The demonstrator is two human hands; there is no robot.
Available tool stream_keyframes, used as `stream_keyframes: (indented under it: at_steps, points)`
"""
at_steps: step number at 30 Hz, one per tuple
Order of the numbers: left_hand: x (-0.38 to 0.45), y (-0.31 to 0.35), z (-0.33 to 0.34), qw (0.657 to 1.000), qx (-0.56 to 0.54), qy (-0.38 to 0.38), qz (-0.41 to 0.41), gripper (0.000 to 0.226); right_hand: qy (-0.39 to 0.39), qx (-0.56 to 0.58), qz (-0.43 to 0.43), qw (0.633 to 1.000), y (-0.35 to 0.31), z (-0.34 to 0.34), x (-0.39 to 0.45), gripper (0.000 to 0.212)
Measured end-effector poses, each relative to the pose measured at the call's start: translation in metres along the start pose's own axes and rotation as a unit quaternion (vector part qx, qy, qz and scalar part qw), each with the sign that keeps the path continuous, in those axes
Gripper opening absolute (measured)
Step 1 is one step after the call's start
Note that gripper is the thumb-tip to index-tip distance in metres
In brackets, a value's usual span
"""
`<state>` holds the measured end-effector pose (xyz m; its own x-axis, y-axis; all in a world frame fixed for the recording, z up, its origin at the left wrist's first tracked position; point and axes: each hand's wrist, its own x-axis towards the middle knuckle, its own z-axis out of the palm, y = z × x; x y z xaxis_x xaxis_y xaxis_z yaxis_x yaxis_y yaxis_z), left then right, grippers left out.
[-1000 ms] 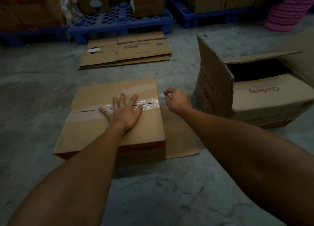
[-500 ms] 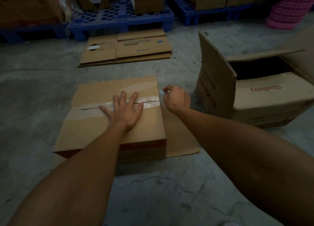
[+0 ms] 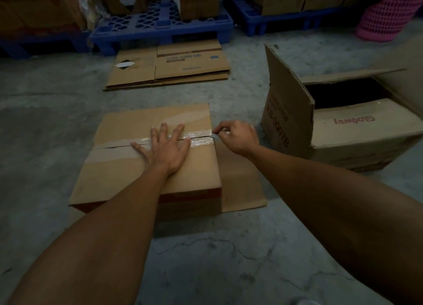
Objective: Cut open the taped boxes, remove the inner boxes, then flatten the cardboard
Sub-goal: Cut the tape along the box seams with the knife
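Observation:
A low taped cardboard box [image 3: 128, 167] lies on the concrete floor in front of me, with clear tape [image 3: 201, 138] along its top seam. My left hand [image 3: 164, 146] presses flat on the seam, fingers spread. My right hand [image 3: 238, 137] is at the box's right edge, fingers pinched on a small blade [image 3: 215, 134] whose tip touches the end of the tape. The blade is mostly hidden by my fingers. A loose flap [image 3: 240, 181] of the box lies flat on the floor to the right.
A large open box [image 3: 343, 130] marked Glodway stands close on the right. Flattened cardboard [image 3: 169, 66] lies on the floor beyond. Blue pallets [image 3: 160, 27] with boxes line the back, and a pink basket [image 3: 389, 16] sits at the far right.
My right hand has moved slightly left, bringing the blade up to the right end of the tape. My left hand stays pressed on the seam.

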<state>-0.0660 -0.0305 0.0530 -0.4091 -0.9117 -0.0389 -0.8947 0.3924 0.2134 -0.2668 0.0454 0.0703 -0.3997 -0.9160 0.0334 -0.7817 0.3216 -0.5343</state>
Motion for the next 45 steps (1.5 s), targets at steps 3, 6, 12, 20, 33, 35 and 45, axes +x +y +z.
stream_keyframes:
  at_steps: [3, 6, 12, 20, 33, 35, 45]
  points:
    - [0.000, -0.001, 0.000, 1.000, -0.003, 0.002, 0.002, 0.064, -0.007, 0.066, 0.031, 0.997, 0.001, 0.000, 0.000, 0.021]
    - [0.000, 0.001, 0.000, 0.999, -0.016, 0.034, 0.015, 0.061, -0.020, 0.116, 0.056, 0.991, -0.001, 0.002, 0.000, 0.020]
    - [-0.016, 0.011, -0.007, 0.963, -0.007, 0.197, 0.185, 0.019, -0.026, 0.268, 0.083, 0.959, -0.006, 0.001, 0.000, 0.020]
    - [-0.017, 0.008, -0.007, 0.952, 0.030, 0.202, 0.227, 0.025, -0.028, 0.297, 0.070, 0.952, -0.008, -0.005, 0.000, 0.022]
    - [-0.005, 0.026, -0.014, 0.984, 0.028, 0.089, 0.153, 0.033, 0.104, -0.046, 0.042, 0.993, -0.014, -0.003, 0.004, 0.026]
    - [-0.002, 0.031, -0.017, 0.987, 0.010, 0.077, 0.137, 0.033, 0.092, -0.035, 0.046, 0.994, -0.010, -0.004, 0.004, 0.026]
    - [0.003, 0.036, -0.005, 0.989, 0.029, 0.098, 0.103, 0.026, 0.026, 0.008, -0.011, 1.000, -0.001, 0.002, -0.001, 0.024]
